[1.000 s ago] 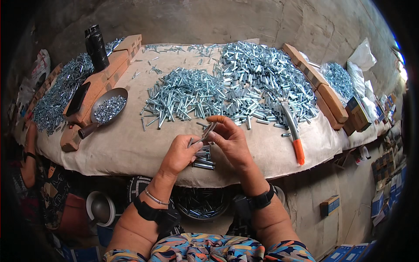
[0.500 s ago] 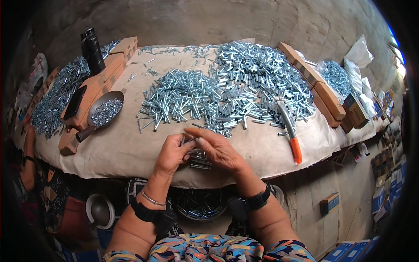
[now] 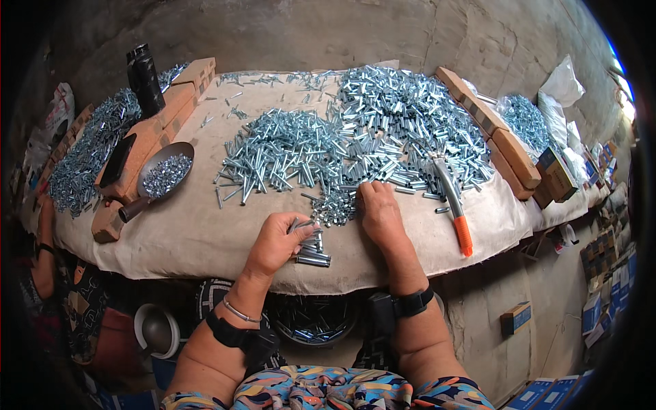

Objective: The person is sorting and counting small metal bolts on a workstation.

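Note:
My left hand (image 3: 275, 242) is closed around a few metal bolts (image 3: 295, 225), their shanks poking out between thumb and fingers. Beneath it, a small row of finished-looking metal pieces (image 3: 313, 260) lies on the cloth by the near edge. My right hand (image 3: 381, 213) reaches to the right side of a heap of small nuts (image 3: 333, 206), its fingers bent down together; what the fingertips pinch is hidden. Beyond the hands spread a heap of long thin bolts (image 3: 273, 154) and, to its right, a larger heap of metal sleeves (image 3: 410, 116).
A pan (image 3: 184, 154) of small metal parts stands left, beside bricks (image 3: 154, 130) bearing a black phone (image 3: 117, 160) and a dark bottle (image 3: 144, 82). An orange-handled tool (image 3: 462, 236) lies right. A metal bowl (image 3: 314, 335) sits below the edge. Another person's arm (image 3: 46, 229) shows far left.
My right hand has left my left hand and moved right and away, to the heap of nuts. My left hand stays near its place, still gripping bolts.

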Action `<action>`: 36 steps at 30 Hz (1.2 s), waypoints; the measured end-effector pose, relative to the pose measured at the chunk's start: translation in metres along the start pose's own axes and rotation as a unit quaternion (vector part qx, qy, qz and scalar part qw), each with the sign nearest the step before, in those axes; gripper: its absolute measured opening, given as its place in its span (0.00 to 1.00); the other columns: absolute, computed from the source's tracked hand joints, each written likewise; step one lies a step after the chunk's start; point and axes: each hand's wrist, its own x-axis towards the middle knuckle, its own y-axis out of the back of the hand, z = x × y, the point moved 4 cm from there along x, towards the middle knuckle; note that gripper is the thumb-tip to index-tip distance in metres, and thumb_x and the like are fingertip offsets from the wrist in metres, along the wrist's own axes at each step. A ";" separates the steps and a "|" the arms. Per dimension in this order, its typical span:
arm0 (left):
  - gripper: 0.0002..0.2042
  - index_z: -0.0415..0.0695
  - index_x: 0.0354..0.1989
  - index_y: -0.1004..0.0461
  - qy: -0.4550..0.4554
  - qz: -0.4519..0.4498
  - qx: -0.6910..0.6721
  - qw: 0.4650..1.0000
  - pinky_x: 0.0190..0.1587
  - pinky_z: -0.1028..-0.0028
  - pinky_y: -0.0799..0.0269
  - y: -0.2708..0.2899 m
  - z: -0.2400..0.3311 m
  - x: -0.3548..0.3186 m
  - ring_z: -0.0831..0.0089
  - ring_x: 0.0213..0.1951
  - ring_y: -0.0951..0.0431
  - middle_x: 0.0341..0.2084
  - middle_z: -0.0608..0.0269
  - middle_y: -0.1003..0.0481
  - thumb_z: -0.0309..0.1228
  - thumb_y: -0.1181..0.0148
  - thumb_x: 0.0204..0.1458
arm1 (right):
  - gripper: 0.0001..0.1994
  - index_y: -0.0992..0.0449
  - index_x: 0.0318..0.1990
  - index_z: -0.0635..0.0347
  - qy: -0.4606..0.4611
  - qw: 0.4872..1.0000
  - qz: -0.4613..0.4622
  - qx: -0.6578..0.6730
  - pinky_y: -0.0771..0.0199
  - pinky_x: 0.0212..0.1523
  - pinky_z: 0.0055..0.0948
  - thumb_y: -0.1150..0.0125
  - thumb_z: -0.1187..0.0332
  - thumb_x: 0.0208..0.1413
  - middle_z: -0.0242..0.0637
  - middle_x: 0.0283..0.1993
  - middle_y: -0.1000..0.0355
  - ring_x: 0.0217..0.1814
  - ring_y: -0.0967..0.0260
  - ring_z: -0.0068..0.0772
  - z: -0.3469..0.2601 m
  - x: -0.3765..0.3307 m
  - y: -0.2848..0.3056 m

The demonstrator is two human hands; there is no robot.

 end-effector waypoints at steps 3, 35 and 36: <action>0.05 0.37 0.30 0.26 -0.001 -0.004 0.027 1.000 0.16 0.86 0.48 -0.002 0.002 -0.001 0.90 0.15 0.41 0.16 0.73 0.32 0.27 0.44 0.51 | 0.11 0.30 0.34 0.59 0.024 0.996 0.026 0.080 0.36 0.41 0.36 0.49 0.82 0.41 0.43 0.32 0.33 0.39 0.37 0.46 -0.014 0.000 0.005; 0.08 0.32 0.24 0.29 0.006 -0.009 0.154 0.988 0.22 0.77 0.42 -0.002 0.010 -0.001 0.85 0.20 0.39 0.13 0.70 0.35 0.27 0.44 0.48 | 0.09 0.31 0.41 0.63 -0.097 0.688 -0.059 0.717 0.30 0.37 0.20 0.44 0.77 0.52 0.36 0.36 0.27 0.37 0.30 0.22 -0.057 -0.007 -0.011; 0.08 0.32 0.24 0.29 0.009 -0.011 0.147 0.989 0.22 0.77 0.41 -0.003 0.011 -0.002 0.85 0.21 0.39 0.13 0.71 0.35 0.27 0.43 0.48 | 0.08 0.31 0.40 0.63 -0.089 0.697 -0.056 0.710 0.30 0.37 0.20 0.43 0.77 0.51 0.36 0.36 0.27 0.37 0.30 0.22 -0.058 -0.007 -0.011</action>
